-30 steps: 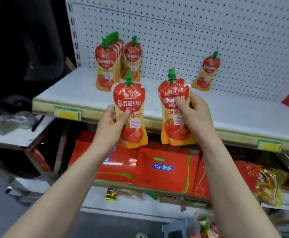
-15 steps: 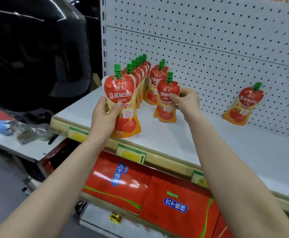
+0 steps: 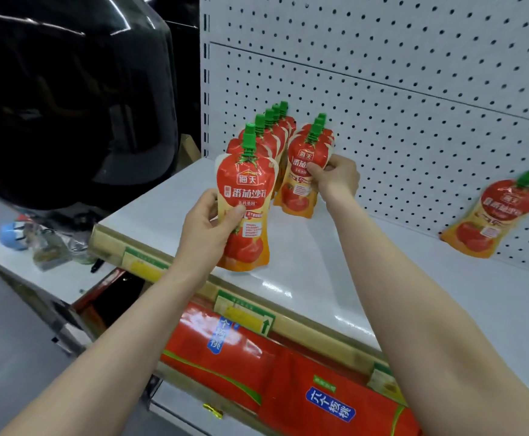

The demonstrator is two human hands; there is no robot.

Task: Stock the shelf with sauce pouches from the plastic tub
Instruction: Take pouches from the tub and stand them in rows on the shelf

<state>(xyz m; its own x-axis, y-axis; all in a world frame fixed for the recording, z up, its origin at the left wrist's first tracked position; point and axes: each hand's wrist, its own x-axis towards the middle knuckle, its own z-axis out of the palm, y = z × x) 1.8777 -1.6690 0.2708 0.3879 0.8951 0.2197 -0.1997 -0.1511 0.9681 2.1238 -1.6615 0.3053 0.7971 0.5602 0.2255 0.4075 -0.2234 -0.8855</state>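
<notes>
My left hand [image 3: 208, 220] grips a red and yellow tomato sauce pouch [image 3: 247, 202] with a green cap, held upright over the front of the white shelf [image 3: 319, 272]. My right hand [image 3: 335, 177] is closed on a second pouch [image 3: 300, 180] that stands on the shelf at the front of a short row. A longer row of pouches [image 3: 269, 133] stands just to the left of it, running back to the pegboard. One more pouch [image 3: 492, 215] leans alone against the pegboard at the right. The plastic tub is out of view.
White pegboard [image 3: 382, 89] backs the shelf. Yellow price-tag strips [image 3: 244, 313] run along the shelf's front edge. Red gift boxes [image 3: 304, 394] fill the shelf below. A large black glossy object [image 3: 68, 99] looms at the left, above a low white surface [image 3: 21, 265] with small clutter.
My right hand has set its pouch down at the front of the right row. My left hand has carried its pouch closer to the left row. The view has moved closer.
</notes>
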